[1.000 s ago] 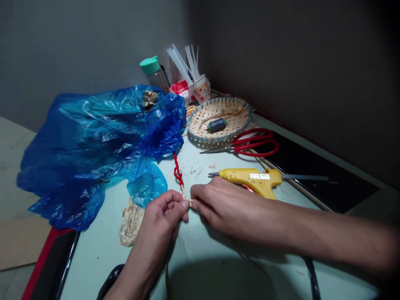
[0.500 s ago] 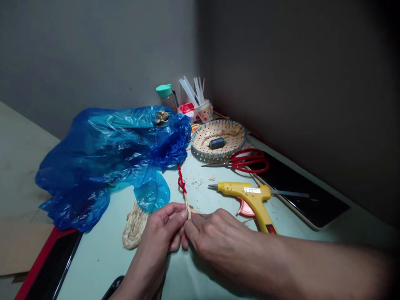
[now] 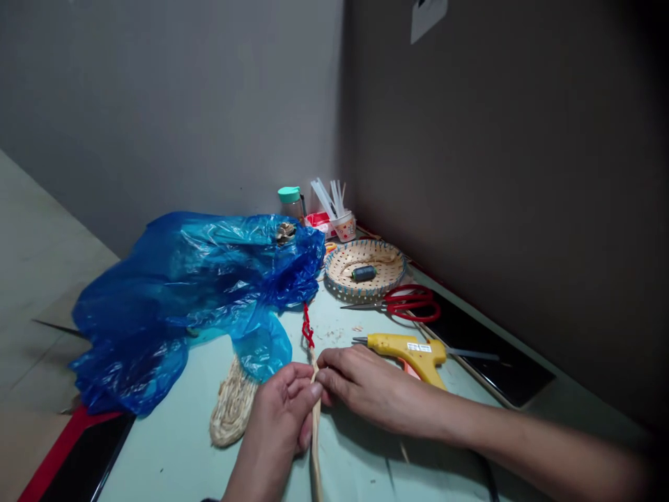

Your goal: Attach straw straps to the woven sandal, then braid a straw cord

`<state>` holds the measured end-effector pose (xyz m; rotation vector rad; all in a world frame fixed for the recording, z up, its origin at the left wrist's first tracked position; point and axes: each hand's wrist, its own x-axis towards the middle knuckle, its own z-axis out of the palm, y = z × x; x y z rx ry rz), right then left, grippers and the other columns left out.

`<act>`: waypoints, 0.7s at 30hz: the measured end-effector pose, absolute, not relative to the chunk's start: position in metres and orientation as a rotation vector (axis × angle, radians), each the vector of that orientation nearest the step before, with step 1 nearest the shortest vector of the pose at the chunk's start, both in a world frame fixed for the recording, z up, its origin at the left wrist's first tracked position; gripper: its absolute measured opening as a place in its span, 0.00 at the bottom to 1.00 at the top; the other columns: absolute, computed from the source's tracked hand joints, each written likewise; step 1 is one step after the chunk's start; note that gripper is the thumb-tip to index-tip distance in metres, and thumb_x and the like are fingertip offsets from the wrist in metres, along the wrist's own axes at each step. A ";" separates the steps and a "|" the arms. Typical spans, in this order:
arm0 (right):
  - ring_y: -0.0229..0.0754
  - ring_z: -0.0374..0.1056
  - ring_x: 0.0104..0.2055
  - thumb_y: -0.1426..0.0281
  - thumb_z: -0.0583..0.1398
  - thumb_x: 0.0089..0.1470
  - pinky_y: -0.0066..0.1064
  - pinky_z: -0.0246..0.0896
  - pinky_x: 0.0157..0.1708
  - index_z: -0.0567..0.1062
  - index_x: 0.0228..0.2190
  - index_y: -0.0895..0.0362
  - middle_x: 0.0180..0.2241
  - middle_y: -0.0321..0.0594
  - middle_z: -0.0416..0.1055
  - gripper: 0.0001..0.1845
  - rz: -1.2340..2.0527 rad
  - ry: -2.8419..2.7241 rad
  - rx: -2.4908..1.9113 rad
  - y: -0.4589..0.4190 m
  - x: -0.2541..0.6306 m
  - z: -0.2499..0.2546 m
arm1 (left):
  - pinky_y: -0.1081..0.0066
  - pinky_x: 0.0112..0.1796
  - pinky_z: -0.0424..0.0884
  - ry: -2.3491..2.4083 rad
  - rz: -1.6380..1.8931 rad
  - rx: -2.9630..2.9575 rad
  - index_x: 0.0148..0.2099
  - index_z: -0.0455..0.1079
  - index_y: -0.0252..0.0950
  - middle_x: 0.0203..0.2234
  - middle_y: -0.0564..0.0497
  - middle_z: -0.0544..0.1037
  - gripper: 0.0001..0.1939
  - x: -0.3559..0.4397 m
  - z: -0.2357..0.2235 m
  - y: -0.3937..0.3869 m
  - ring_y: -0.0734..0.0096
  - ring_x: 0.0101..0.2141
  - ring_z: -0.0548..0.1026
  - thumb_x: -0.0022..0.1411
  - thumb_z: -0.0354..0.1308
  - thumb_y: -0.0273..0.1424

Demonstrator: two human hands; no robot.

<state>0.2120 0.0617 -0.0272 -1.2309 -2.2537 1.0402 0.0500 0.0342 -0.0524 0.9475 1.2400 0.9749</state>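
Note:
Straw-coloured fibre strands [image 3: 316, 446] run from between my hands down to the bottom edge. At their upper end they join a short braid [image 3: 313, 356], tied to a knotted red cord [image 3: 307, 328] that leads under the blue bag. My left hand [image 3: 293, 401] pinches the strands between thumb and fingers. My right hand [image 3: 355, 380] is closed at the same spot from the right, its fingertips pressed against the strands and partly hidden. A coiled bundle of straw cord [image 3: 233, 411] lies left of my left hand. Just beyond my right hand is a yellow glue gun [image 3: 402, 345].
A blue plastic bag [image 3: 198, 279] spreads over the left. Behind are a woven basket [image 3: 384, 279] holding a dark thread spool [image 3: 364, 273], red-handled scissors [image 3: 412, 303], a paper cup [image 3: 345, 226] of glue sticks and a green-lidded bottle [image 3: 290, 199]. A black panel [image 3: 486, 348] lies right.
The view has tilted up, so the tabletop sits lower in frame. My right hand has shifted around the strands, dipping toward me and returning upward, while my left hand keeps its pinch.

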 end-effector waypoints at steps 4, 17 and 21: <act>0.36 0.61 0.29 0.68 0.51 0.63 0.27 0.46 0.28 0.70 0.25 0.58 0.23 0.34 0.66 0.16 1.025 -2.245 -1.246 0.062 0.209 -0.020 | 0.79 0.14 0.46 1.322 0.905 1.070 0.36 0.65 0.36 0.18 0.56 0.73 0.16 0.047 -0.048 0.032 0.83 0.09 0.57 0.52 0.63 0.40; 0.35 0.64 0.22 0.74 0.51 0.55 0.22 0.56 0.23 0.77 0.26 0.61 0.21 0.36 0.72 0.15 1.411 -2.029 -1.155 0.070 0.216 -0.031 | 0.66 0.26 0.61 1.529 0.858 2.399 0.49 0.72 0.36 0.26 0.44 0.79 0.15 0.062 -0.066 -0.002 0.60 0.23 0.76 0.63 0.49 0.23; 0.34 0.64 0.22 0.72 0.54 0.53 0.22 0.57 0.21 0.80 0.30 0.62 0.24 0.37 0.74 0.14 1.583 -1.943 -1.122 0.075 0.217 -0.035 | 0.65 0.24 0.61 1.404 0.618 2.711 0.54 0.71 0.31 0.29 0.39 0.80 0.22 0.056 -0.071 -0.002 0.57 0.23 0.76 0.59 0.49 0.19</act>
